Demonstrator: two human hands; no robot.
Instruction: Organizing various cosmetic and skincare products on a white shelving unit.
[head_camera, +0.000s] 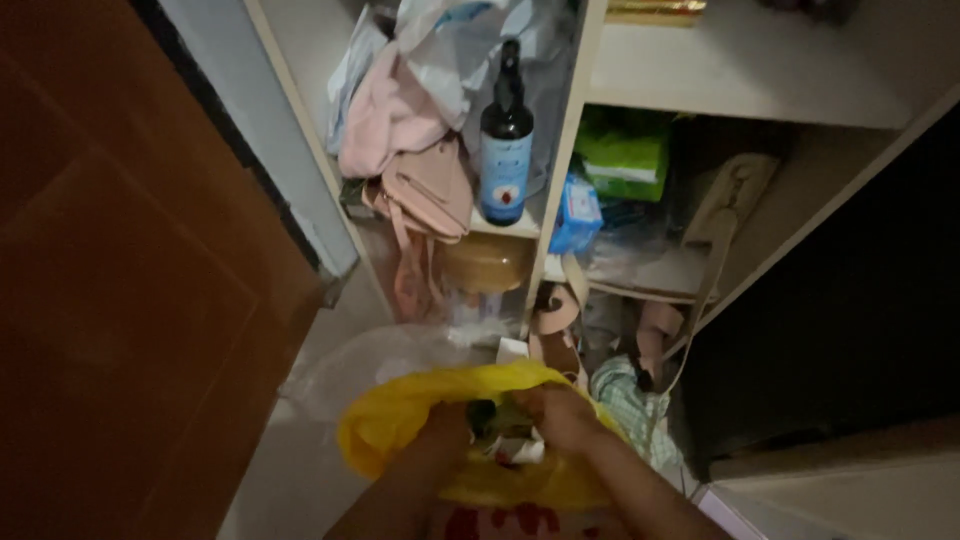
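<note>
Right at the bottom of my view I've got both hands at the mouth of a yellow plastic bag (400, 425). My left hand (443, 428) is curled over the near-left edge of the opening and my right hand (558, 412) is on the right edge, fingers bent in. Both look pinched on the bag's rim, holding it open, though it's dim enough that I can't make out each finger. I'd call this the middle of the step: bag spread, contents exposed, nothing lifted out or dropped in. Whatever comes next, I reckon one hand has to keep the rim stretched, since thin plastic like this will sag shut as soon as it's let go.

The bag itself is bright yellow, crinkly and soft, bulging low over the floor in front of me, with some red print on the near side. Inside I can see a jumble (503, 432) of small dark, green and white bits; too murky to say what they are.

Just behind the bag there's a clear plastic bag (370, 365) on the pale floor. To the left is a brown door (130, 280). Further back stands a white shelf unit (560, 180) with a pink handbag (430, 190) hanging off it, a dark spray bottle (506, 135) upright beside that, and a green packet (625, 152) in the next compartment over.
</note>
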